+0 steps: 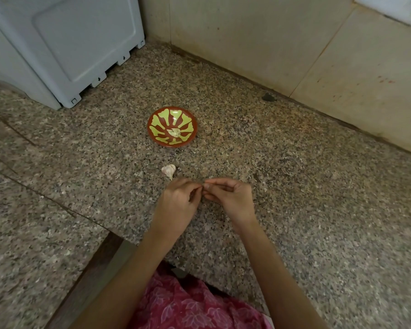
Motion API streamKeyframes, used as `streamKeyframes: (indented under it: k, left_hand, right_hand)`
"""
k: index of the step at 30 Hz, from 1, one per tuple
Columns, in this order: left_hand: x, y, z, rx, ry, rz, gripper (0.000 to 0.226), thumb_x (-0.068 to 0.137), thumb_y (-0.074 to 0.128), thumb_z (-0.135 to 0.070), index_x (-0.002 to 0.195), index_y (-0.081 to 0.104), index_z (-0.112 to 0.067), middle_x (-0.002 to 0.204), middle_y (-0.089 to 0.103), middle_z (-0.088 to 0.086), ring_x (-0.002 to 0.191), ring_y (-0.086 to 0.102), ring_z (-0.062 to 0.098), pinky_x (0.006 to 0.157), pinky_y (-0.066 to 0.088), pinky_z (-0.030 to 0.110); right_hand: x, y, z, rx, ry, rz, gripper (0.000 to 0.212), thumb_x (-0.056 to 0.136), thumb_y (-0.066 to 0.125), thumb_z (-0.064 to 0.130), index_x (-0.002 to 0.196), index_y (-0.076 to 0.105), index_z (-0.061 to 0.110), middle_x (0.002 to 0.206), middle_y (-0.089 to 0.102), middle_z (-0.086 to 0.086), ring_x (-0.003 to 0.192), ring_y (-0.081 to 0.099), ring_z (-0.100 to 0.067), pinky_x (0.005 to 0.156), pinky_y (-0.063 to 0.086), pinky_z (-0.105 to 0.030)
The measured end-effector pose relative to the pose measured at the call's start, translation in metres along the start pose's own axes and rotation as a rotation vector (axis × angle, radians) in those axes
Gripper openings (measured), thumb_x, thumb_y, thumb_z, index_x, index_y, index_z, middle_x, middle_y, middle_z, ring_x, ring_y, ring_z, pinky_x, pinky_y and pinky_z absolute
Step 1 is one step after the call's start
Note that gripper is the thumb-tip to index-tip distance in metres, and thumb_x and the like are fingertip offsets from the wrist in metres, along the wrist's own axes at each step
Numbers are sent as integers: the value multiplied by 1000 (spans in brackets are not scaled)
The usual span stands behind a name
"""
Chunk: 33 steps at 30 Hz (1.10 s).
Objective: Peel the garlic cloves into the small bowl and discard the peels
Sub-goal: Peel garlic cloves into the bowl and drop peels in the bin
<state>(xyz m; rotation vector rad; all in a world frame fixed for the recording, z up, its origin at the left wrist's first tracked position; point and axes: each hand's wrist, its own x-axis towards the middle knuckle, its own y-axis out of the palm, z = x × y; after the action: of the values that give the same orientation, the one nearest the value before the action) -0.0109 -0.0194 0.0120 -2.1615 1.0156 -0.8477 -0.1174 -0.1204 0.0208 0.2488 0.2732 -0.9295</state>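
Observation:
A small red bowl with a yellow-green petal pattern [172, 126] stands on the speckled granite counter and holds a pale peeled garlic clove [174, 132] at its bottom. Nearer to me lies a piece of unpeeled garlic bulb [169, 170] with whitish skin. Just in front of it my left hand [176, 202] and my right hand [230, 198] meet fingertip to fingertip, both with fingers curled. They pinch something small between them that the fingers hide almost fully; it looks like a garlic clove.
A white appliance [64, 43] stands at the back left of the granite counter [294, 186]. Beige tiled wall [271, 43] runs along the back and right. A dark chip [268, 97] lies near the wall. The counter's edge is close to my body.

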Motion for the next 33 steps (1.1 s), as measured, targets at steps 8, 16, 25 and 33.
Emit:
streamKeyframes:
  k: [8,16,25,33]
  left_hand:
    - [-1,0,-2,12,-23,-1,11,78,75,-7,90,75,-5,82,71,5,74,65,15,77,49,21]
    - [-2,1,-1,-18,-24,20,12,82,71,-6,94,75,-4,88,72,7,79,67,17,74,58,36]
    - [-3,0,-4,-16,-48,5,10,79,74,-4,89,75,-6,84,72,6,74,66,17,70,58,31]
    - [-3,-1,-5,-2,-90,-8,8,82,72,-8,89,74,-5,82,67,6,72,62,17,64,56,30]
  right_hand:
    - [-3,2,-1,-17,-15,-23,12,82,74,-3,93,76,1,88,76,-12,80,74,-21,73,60,-24]
    - [-4,1,2,-10,16,-24,11,82,74,-4,92,76,0,88,76,-11,82,74,-22,74,60,-26]
    - [-4,3,4,-52,19,-24,11,81,75,-4,91,76,2,86,76,-11,79,74,-21,73,60,-25]
    - [-3,7,4,-28,25,-47,10,82,74,-4,90,76,2,87,77,-11,79,74,-21,72,60,-24]
